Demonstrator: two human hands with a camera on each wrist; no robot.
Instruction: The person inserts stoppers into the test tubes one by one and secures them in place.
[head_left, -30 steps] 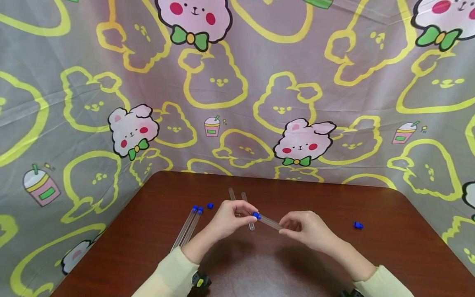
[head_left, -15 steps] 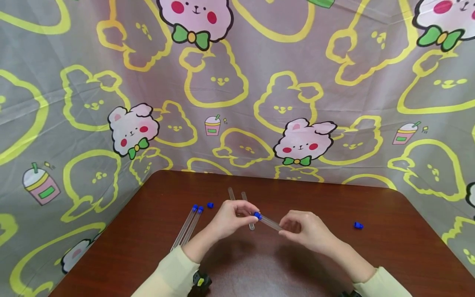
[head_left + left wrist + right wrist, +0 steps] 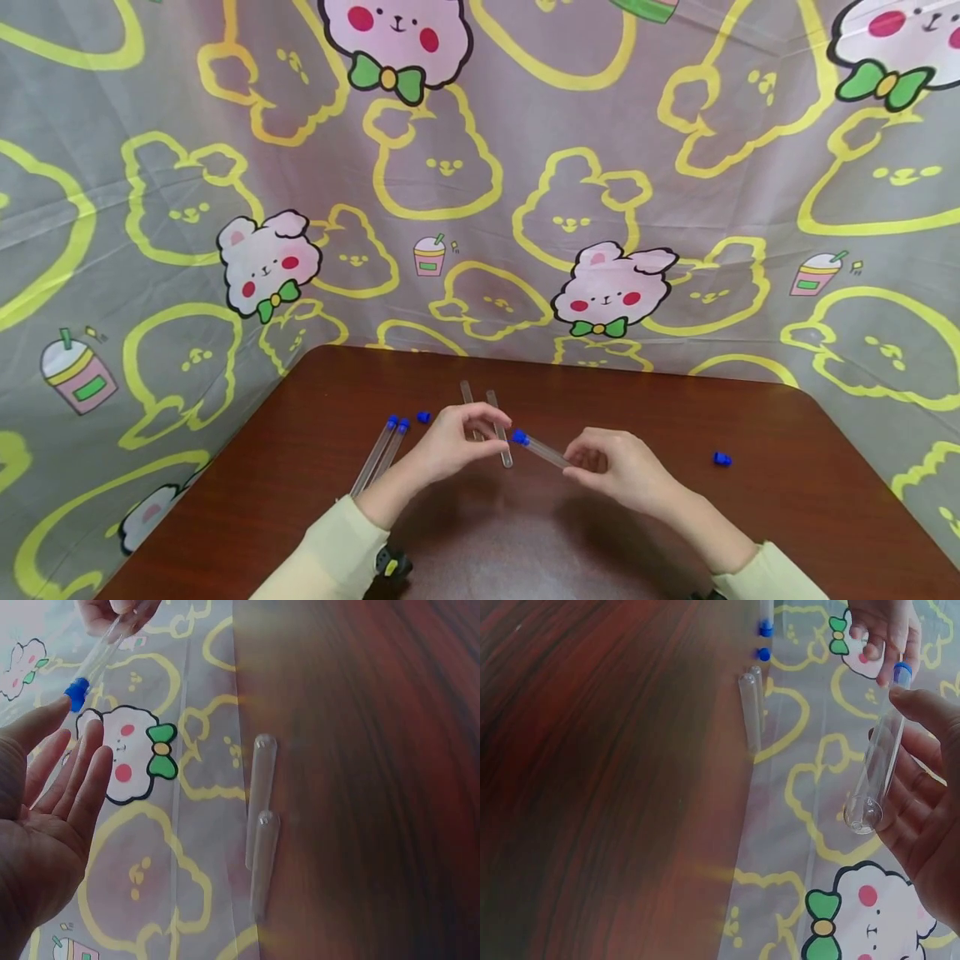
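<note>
**Capped tube held in right hand; left hand released beside the cap**

The right hand grips a clear plastic tube between thumb and fingers at its rounded closed end, holding it above the brown table. The tube slants up from that hand toward the left hand and carries a blue cap on its far end. The right wrist view confirms this: the fingers curl round the lower part of the tube, and the cap sits at the top.

The left hand holds nothing. Its fingers are loosely extended and slightly bent, their tips just beside the cap; contact with it cannot be confirmed. In the left wrist view the palm lies open, fingers nearly straight, with the cap just off the thumb tip.

Beyond the left hand, two uncapped tubes lie side by side on the table. To the outer side of the left hand lie two capped tubes, touching or nearly so, with a loose blue cap near their capped ends. Another loose blue cap lies well apart to the outer side of the right hand. A cloth printed with cartoon bears hangs behind the table.
</note>
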